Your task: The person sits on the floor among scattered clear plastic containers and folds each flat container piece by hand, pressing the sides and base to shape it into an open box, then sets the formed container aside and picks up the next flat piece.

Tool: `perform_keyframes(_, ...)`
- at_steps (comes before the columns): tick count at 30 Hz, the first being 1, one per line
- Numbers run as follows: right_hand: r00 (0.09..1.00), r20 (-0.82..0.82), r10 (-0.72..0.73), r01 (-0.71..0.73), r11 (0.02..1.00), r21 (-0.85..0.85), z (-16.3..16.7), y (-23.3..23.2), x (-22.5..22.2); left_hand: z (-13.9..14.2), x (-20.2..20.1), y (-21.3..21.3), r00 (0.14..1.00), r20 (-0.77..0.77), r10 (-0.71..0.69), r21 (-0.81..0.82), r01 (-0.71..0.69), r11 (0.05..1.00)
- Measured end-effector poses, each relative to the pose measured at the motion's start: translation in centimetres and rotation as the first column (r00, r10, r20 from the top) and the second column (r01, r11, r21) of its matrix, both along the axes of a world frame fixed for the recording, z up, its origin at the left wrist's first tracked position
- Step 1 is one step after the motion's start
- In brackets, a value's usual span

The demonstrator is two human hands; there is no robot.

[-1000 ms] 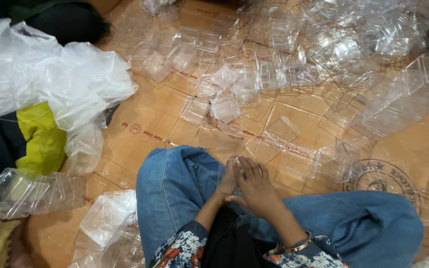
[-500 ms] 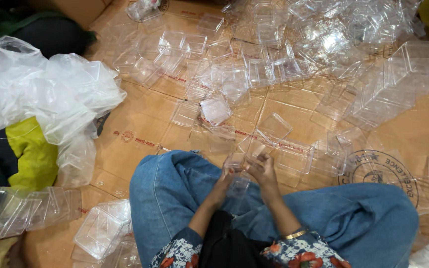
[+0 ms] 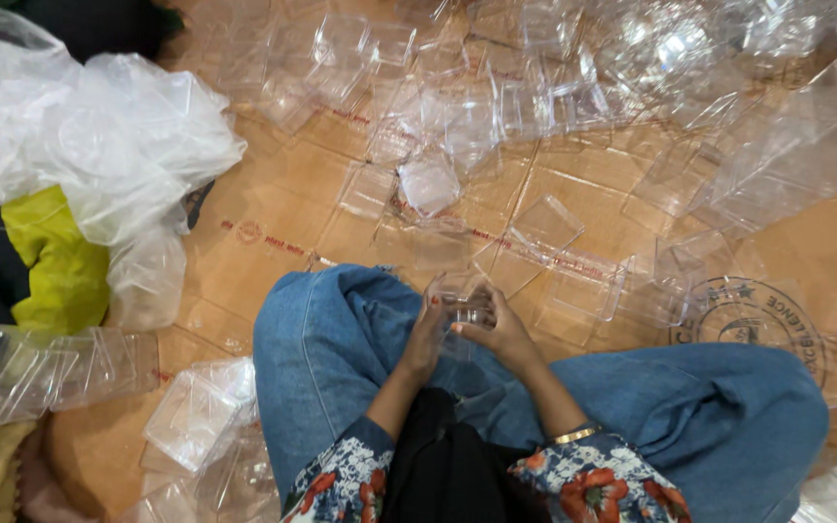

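Blue jeans, flowered sleeves, one gold bangle

The person wears faded blue denim jeans (image 3: pixel 690 407) and a dark top (image 3: pixel 443 465) whose sleeves (image 3: pixel 341 479) are navy with white blossoms and big red flowers (the cuffs end partway down the forearm). A thin gold bangle (image 3: pixel 573 436) circles the right wrist. Fingernails on the right hand (image 3: pixel 501 334) look painted red; the left hand (image 3: pixel 428 334) is bare of jewellery.

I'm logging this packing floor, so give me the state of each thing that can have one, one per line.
left hand: closed on the small clear box
right hand: closed on the same box
small clear box: held between both hands above the lap
clear boxes: scattered loose on the cardboard, many tipped
cardboard sheets: laid flat
plastic bags: crumpled, heaped
nested clear boxes: lying on their side
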State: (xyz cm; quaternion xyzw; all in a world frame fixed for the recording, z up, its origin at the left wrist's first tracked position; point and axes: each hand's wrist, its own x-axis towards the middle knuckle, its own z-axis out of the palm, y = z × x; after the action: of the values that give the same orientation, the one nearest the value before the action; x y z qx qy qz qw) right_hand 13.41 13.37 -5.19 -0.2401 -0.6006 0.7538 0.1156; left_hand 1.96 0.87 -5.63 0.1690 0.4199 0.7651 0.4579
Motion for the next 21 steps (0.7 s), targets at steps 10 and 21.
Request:
perform_keyframes(10,0.996,0.018,0.089,-0.088,0.996,-0.034,-0.2,1.3,0.2,0.7,0.5,-0.1,0.992,-0.126,0.006,0.045,0.000,0.999)
perform_keyframes(21,1.000,0.007,0.012,-0.012,0.999,-0.038,-1.7,0.7,-0.3,-0.8,0.7,-0.3,1.000,0.002,0.004,0.024,-0.004,1.000)
